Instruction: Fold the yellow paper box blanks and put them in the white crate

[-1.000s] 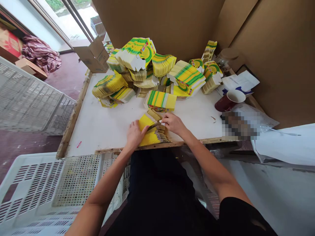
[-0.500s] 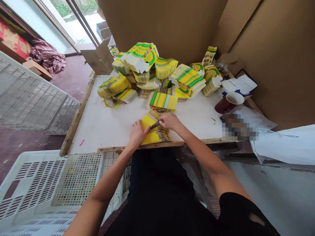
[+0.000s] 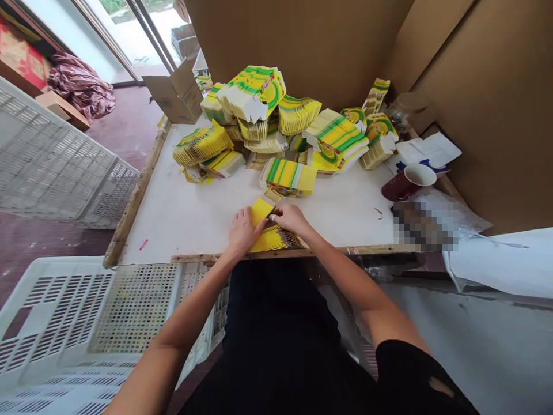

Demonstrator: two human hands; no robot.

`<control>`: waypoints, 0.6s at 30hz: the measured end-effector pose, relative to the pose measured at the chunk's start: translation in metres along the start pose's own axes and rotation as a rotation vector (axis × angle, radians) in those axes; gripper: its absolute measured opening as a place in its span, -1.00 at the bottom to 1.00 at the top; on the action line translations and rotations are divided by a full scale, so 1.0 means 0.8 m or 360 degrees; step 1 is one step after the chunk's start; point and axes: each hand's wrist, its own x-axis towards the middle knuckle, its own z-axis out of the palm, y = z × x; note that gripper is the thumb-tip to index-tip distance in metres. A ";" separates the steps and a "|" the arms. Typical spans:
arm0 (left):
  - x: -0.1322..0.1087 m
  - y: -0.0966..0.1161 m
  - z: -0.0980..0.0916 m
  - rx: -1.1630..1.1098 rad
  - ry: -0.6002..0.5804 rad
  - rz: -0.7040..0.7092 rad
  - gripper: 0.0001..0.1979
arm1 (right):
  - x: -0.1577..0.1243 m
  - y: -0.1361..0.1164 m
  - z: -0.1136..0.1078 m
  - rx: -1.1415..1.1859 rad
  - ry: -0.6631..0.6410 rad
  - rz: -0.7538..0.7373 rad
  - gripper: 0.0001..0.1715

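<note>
Fingers, L. hand: holding yellow carton; R. hand: bunched at its edge, contents unclear. Step: prob. edge-handling; next req. steady L. hold.

so the left hand is resting on a fanned stack of yellow cartons at the table's front edge, right hand is curling against it, and a messy carton pile is sitting just behind, maroon mug hanging out right
</note>
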 end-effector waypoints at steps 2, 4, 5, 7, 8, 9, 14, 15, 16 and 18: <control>0.000 0.000 0.001 -0.0020 0.0003 -0.0016 -0.48 | 0.003 0.007 -0.006 -0.0040 0.0093 0.0011 -0.74; 0.001 0.001 0.001 -0.0037 0.0005 -0.0026 -0.48 | 0.006 0.017 -0.013 -0.0052 0.0195 -0.0033 -0.70; 0.001 0.001 0.001 -0.0044 0.0001 -0.0037 -0.49 | 0.007 0.023 -0.017 -0.0041 0.0219 -0.0081 -0.67; 0.002 0.001 -0.002 -0.0054 -0.0026 -0.0078 -0.50 | 0.007 0.037 -0.023 0.0010 0.0194 -0.0208 -0.63; 0.003 0.001 -0.003 -0.0063 -0.0044 -0.0102 -0.50 | 0.007 0.044 -0.025 0.0046 0.0153 -0.0274 -0.62; 0.005 0.001 -0.004 -0.0075 -0.0062 -0.0122 -0.50 | 0.007 0.051 -0.027 0.0083 0.0095 -0.0331 -0.62; 0.009 0.001 -0.008 -0.0109 -0.0101 -0.0163 -0.53 | 0.000 0.081 -0.029 0.0296 -0.0422 -0.0592 -0.61; 0.009 0.002 -0.008 -0.0097 -0.0099 -0.0172 -0.54 | -0.002 0.085 -0.028 0.0343 -0.0526 -0.0659 -0.63; 0.008 0.003 -0.008 -0.0082 -0.0093 -0.0181 -0.55 | -0.003 0.088 -0.027 0.0387 -0.0597 -0.0716 -0.68; 0.007 0.005 -0.007 -0.0050 -0.0077 -0.0192 -0.56 | -0.003 0.091 -0.024 0.0483 -0.0567 -0.0750 -0.74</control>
